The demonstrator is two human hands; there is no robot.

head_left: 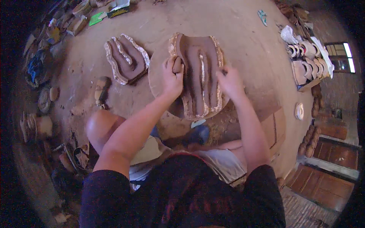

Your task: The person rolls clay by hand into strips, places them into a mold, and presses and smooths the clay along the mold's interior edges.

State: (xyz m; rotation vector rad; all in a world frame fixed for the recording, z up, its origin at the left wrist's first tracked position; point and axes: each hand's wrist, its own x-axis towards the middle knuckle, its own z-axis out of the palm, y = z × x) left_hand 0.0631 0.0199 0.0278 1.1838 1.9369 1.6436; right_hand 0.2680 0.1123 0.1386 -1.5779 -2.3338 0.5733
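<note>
A plaster mould (pixel 194 72) with rough whitish edges and brown clay lining lies before me on a round board (pixel 156 72). Down its middle runs a pale ridge. My left hand (pixel 173 81) is closed around a lump of brown clay (pixel 176 65), over the mould's left rim. Over the right rim is my right hand (pixel 231 83), its fingers pinched together. A small dark bit shows at those fingertips, too blurred to name. To the left on the ground lies a second, smaller clay-lined mould (pixel 134 60) with the same whitish edges.
A brown clay lump (pixel 101 88) lies on the ground beyond my left knee. Curved pale pieces stand in rows on a rack (pixel 310 65) at the right. Near my right arm is a cardboard piece (pixel 273 127). Wooden panels (pixel 323 186) lie at the lower right.
</note>
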